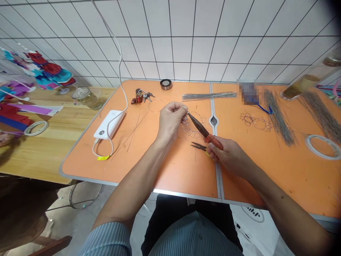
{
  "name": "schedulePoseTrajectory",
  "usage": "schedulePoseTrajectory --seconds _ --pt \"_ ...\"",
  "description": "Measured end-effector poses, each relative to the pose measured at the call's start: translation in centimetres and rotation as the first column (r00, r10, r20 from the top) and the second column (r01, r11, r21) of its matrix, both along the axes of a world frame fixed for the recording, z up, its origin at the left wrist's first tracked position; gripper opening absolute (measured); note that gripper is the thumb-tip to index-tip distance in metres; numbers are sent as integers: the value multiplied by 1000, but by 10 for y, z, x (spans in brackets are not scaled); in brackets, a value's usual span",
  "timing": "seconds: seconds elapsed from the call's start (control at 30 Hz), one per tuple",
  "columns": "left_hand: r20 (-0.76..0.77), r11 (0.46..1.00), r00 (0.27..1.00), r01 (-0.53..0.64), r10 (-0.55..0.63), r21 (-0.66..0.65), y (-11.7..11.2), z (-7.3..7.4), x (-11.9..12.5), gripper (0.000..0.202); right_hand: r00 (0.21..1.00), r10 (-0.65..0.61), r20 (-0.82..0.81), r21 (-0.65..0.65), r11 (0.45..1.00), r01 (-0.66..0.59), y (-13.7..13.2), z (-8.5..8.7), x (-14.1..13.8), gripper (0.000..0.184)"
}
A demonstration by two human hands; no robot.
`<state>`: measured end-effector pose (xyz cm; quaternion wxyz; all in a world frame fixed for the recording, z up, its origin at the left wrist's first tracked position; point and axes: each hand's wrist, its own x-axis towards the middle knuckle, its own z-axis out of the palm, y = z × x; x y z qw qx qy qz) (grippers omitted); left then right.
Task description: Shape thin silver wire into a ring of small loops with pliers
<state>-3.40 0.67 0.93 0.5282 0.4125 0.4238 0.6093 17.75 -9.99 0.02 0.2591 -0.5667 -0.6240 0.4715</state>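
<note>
My left hand (pixel 170 119) pinches the end of a looped wire piece (pixel 193 129) between thumb and fingers. My right hand (pixel 229 154) grips red-handled needle-nose pliers (pixel 205 129), whose steel jaws reach the wire close to my left fingertips. Just below them, a second pair of small pliers (pixel 198 146) with black jaws lies on the orange folding table (pixel 181 170), its handles partly hidden by my right hand. The exact point where the jaws meet the wire is hard to see.
A white power bank (pixel 109 124) with its cable, keys (pixel 141 96), a tape roll (pixel 165 84), wire bundles (pixel 209 96), and finished wire loops (pixel 255 122) lie on the table. A glass jar (pixel 306 80) stands at the right. A wooden table (pixel 53 156) adjoins on the left.
</note>
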Motion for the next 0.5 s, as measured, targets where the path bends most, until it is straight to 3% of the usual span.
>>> schedulePoseTrajectory --seconds 0.13,0.23,0.33,0.4,0.5 --pt "14 1000 1000 -9 9 2 4 3 -5 18 983 60 172 57 996 -70 -15 10 18 22" --pt "27 1000 1000 8 -8 18 4 6 -8 18 927 -103 361 171 984 42 -28 6 47 25" --pt "13 998 998 66 -66 14 2 7 -7 17 745 -241 622 276 958 79 -33 -7 76 32" --pt "7 993 993 116 -116 14 -1 7 -4 17 605 -271 748 288 955 71 -33 -15 89 38" --pt "11 982 982 187 -187 25 -6 8 -1 17 493 -252 833 269 962 38 -33 -19 97 47"
